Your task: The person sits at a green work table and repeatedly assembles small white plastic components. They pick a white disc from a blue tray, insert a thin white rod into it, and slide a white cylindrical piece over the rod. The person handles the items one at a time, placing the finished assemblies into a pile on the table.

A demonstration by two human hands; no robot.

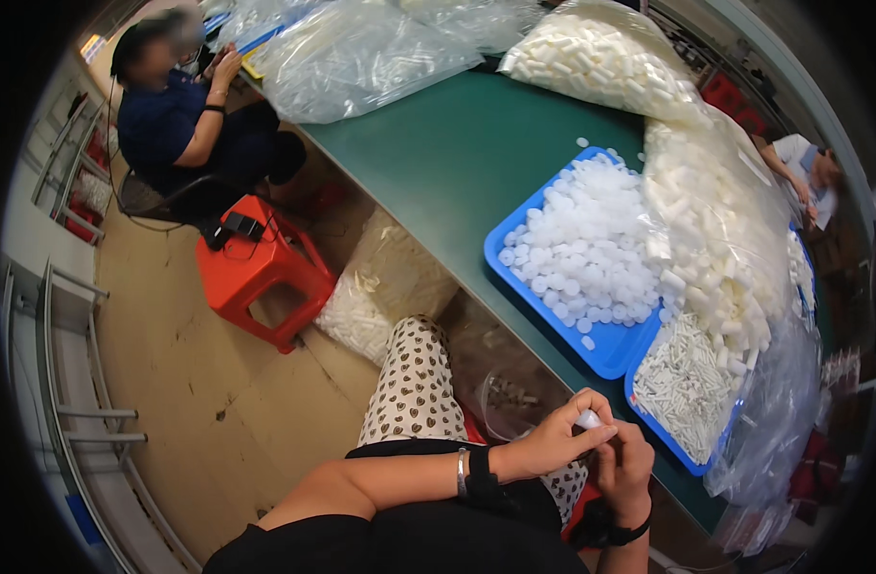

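Just off the table's near edge, my two hands meet above my lap. My left hand (570, 430) is closed, with a small white rounded plastic piece (588, 419) between its thumb and fingers. The fingers of my right hand (629, 467) are bent and pressed together against the left thumb tip; whatever they pinch is hidden. Closest to the hands is a blue tray (605, 364) heaped with small translucent white discs (591, 239). Beside it, a second blue tray (698, 469) holds many thin white sticks or pins (685, 387).
A large clear bag of white cylinders (710, 210) lies along the green table (438, 143). Clear plastic bags (361, 57) cover its far end. On the left are a red stool (261, 268) with a black device and a seated person (184, 124); another person (806, 177) is at far right.
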